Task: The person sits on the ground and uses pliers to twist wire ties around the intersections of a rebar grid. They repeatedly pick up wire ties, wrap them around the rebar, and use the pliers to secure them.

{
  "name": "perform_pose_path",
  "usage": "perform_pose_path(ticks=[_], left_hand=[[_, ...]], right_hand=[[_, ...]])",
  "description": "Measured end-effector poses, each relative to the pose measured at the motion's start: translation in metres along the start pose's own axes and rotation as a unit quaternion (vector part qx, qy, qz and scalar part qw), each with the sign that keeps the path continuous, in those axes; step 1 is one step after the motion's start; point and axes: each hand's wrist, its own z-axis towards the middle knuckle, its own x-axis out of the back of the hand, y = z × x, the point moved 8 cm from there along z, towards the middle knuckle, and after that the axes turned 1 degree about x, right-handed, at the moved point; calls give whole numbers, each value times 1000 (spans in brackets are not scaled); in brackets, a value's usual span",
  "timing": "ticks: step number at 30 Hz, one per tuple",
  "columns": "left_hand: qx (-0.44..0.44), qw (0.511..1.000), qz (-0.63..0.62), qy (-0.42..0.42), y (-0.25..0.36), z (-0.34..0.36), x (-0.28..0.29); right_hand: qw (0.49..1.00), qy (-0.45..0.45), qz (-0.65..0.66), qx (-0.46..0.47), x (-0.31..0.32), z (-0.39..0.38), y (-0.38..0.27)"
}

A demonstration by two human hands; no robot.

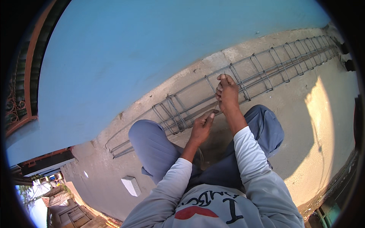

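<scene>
A long steel rebar cage (266,72), made of straight bars with square stirrups, lies on the concrete in front of my knees. My right hand (229,95) is raised above the cage, its thumb and fingers pinched on a thin tie wire (217,106). Lower and to the left, my left hand (201,128) is closed at the other end of that wire, thumb against forefinger. The wire runs short and slanting between both hands. Several stirrups (173,112) are bunched together on the bars near my left knee.
A blue wall (152,41) rises behind the cage. My bent knees flank my arms. A white block (131,186) rests on the concrete floor (102,186) at the lower left. Dark objects (349,65) stand by the cage's far right end.
</scene>
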Motion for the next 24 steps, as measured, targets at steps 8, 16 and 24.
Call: perform_pose_path(ticks=[8,16,24], left_hand=[[53,986,-65,147,-26,-9,40],[93,941,-284,160,-66,-37,55],[137,911,-184,342,-121,2,189]], right_hand=[[988,-96,-113,42,-65,-8,33],[950,-100,-263,138,-100,-19,100],[977,-107,-184,5,-90,-5,75]])
